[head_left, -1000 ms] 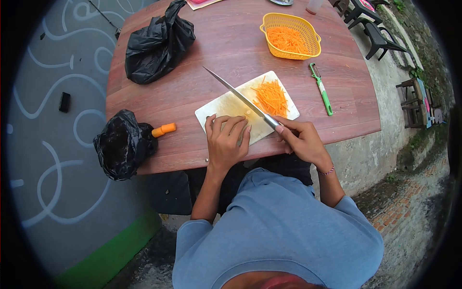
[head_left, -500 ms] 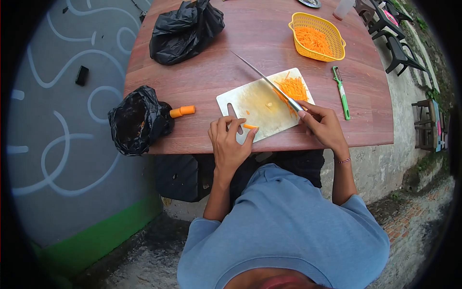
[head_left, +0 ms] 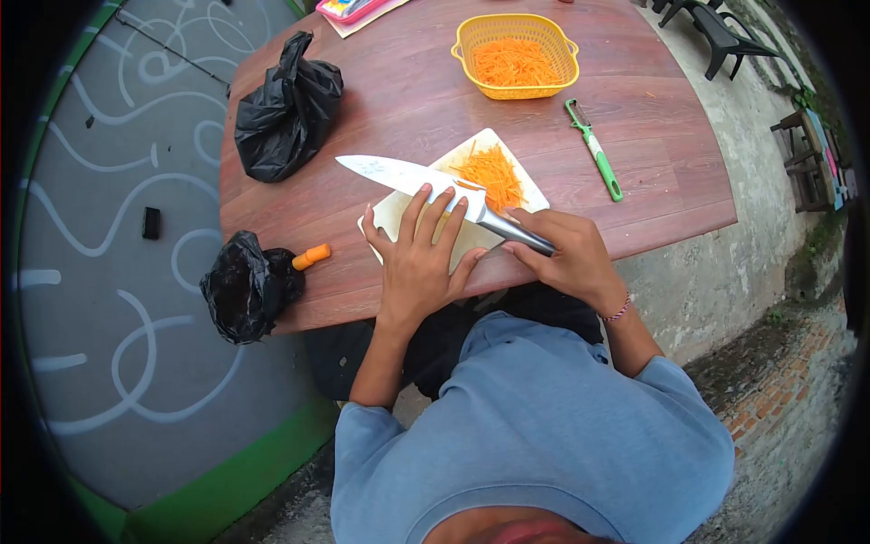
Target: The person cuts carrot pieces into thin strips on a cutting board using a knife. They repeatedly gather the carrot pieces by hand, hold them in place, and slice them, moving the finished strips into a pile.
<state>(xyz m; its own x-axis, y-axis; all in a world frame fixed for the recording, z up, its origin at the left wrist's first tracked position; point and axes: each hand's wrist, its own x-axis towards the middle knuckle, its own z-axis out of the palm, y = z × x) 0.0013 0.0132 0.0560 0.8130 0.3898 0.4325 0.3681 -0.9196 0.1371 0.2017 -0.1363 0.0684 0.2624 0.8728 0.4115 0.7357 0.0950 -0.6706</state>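
My right hand [head_left: 569,258] is wrapped round the handle of a large kitchen knife [head_left: 385,170], its broad blade turned flat and pointing left over the cutting board [head_left: 390,213]. Spread fingers of my left hand [head_left: 419,258] rest against the flat of the blade. Whatever lies beneath the blade is hidden. A heap of carrot shreds [head_left: 494,177] sits on the board's far right part, just beyond the knife. A few shreds cling to the blade near the handle.
Behind the board stands a yellow basket [head_left: 462,77] of shredded carrot. To the right lies a green peeler [head_left: 598,159]. Carrot pieces [head_left: 312,257] rest beside an open black bag [head_left: 240,290] at the left edge. Another black bag [head_left: 288,118] stands farther back.
The knife has swung from upright-edged over the board to lying flat, pointing left. My left hand has left the small carrot piece and spread onto the blade. The camera view has turned.
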